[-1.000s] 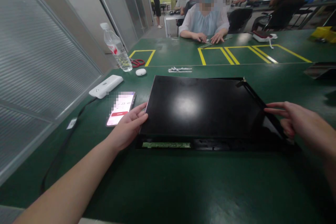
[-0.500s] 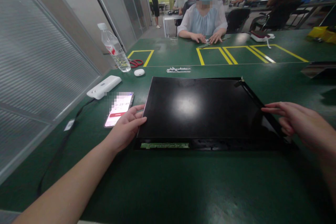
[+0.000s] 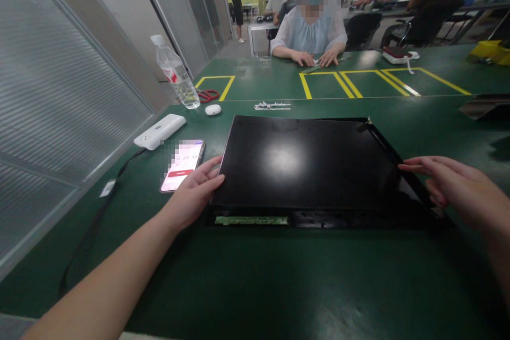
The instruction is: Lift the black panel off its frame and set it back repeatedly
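A black screen panel (image 3: 319,164) lies over a black frame (image 3: 338,219), whose near strip holds a green circuit board (image 3: 252,220). The panel's left side appears slightly raised from the frame. My left hand (image 3: 199,188) is closed on the panel's left edge, thumb on top and fingers behind. At the right edge, my right hand (image 3: 442,178) has its foremost fingertips pinched together on the rim, with the other fingers curled below. Whether those fingertips grip the panel or the frame is hard to make out. A small piece of tape (image 3: 363,127) shows near the far right corner.
Left of the panel are a lit phone (image 3: 182,166), a white power bank (image 3: 160,132) with a black cable, a white earbud case (image 3: 213,110), a water bottle (image 3: 175,71) and red-handled scissors (image 3: 208,96). White strips (image 3: 272,106) lie behind. A co-worker sits across the green table (image 3: 255,281).
The panel's near edge and left side have risen a little off the frame in my left hand. The view has shifted slightly; my right hand stays at the right edge.
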Demonstrator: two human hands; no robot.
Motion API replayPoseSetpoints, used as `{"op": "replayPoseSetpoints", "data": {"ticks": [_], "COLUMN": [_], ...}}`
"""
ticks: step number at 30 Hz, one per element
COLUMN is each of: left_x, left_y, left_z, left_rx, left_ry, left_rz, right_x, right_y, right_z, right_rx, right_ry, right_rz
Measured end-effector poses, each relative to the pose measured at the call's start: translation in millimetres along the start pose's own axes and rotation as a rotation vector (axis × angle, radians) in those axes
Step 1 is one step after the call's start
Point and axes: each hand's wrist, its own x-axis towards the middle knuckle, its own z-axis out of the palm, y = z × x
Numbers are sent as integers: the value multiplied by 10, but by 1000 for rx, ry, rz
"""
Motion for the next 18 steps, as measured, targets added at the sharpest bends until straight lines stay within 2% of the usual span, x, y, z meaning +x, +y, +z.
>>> {"op": "replayPoseSetpoints", "data": {"ticks": [4,10,14,18], "left_x": [6,71,99,116], "left_y": [-23,-120,-140,-143], "left_z": [-32,-209,-261,-258], "left_rx": [47,347,491,595], "left_ry": [1,78,55,52], "left_rz": [43,280,261,247], "right_x": [-29,-21,21,18], "right_y": [-60,-32,47,29], "right_z": [24,6,-15,-12], "right_rx": [15,-26,-25,-48], "right_ry": [11,6,-7,13], "right_rz": [25,9,6,30]}}
